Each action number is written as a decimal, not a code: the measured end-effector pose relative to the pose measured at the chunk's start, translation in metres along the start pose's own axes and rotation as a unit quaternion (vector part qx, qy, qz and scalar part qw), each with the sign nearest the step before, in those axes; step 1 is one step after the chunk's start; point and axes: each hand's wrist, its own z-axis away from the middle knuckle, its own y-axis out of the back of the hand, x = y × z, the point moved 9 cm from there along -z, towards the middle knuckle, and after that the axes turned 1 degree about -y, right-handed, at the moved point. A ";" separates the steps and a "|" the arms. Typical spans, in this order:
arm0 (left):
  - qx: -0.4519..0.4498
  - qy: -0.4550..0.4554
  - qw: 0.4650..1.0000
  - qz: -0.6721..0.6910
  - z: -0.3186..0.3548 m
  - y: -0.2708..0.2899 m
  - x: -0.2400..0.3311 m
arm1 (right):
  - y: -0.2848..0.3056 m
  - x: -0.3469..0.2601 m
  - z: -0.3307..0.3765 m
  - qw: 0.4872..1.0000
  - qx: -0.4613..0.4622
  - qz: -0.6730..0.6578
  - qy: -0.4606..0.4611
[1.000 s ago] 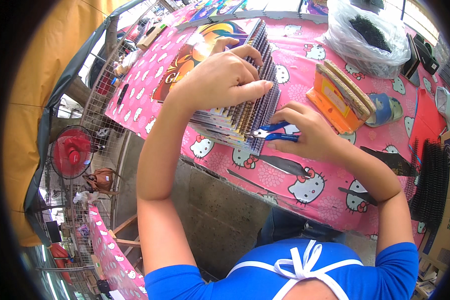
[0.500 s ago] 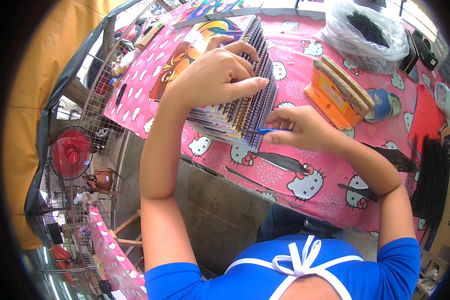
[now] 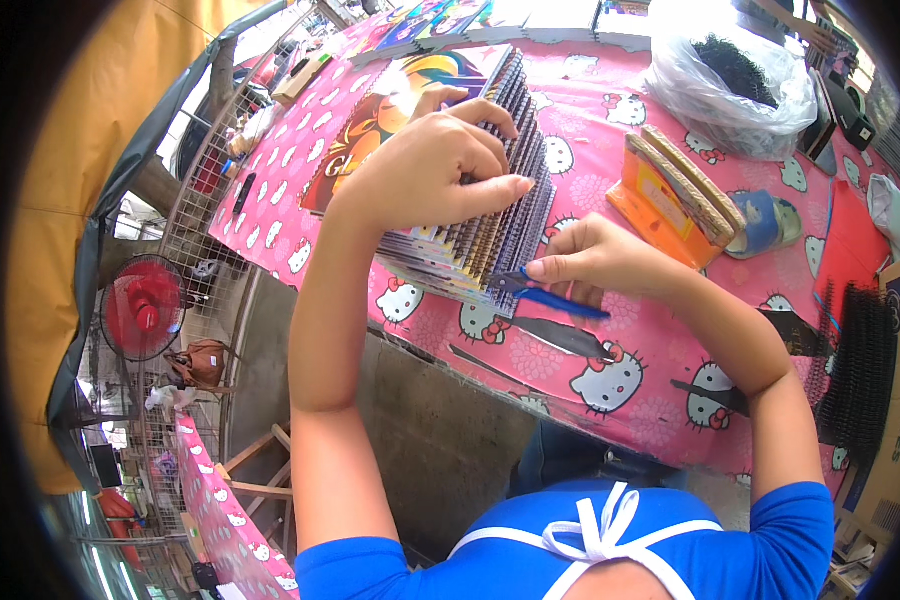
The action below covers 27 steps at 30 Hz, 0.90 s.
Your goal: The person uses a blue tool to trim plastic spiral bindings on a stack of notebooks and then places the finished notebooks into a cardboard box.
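Pinching blue-handled pliers (image 3: 567, 305) between the thumb and fingers of our right hand (image 3: 600, 255), we hold their tips at the near right corner of the stack of spiral notebooks (image 3: 511, 222); whether they touch a binding we cannot tell. Our left hand (image 3: 440, 165) lies over the stack's top, fingers spread and bent, thumb stretched toward the bound edge. Right of the stack we have an orange holder (image 3: 660, 212), and beyond its far right corner, a plastic bag (image 3: 712, 122) of black coils (image 3: 735, 70).

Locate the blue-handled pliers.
In the head view, right of centre, the pliers are in the right hand, at the near end of the notebook stack.
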 end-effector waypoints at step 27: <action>0.036 0.008 0.999 0.015 0.003 0.004 0.000 | -0.012 -0.043 0.048 0.786 0.242 0.440 0.361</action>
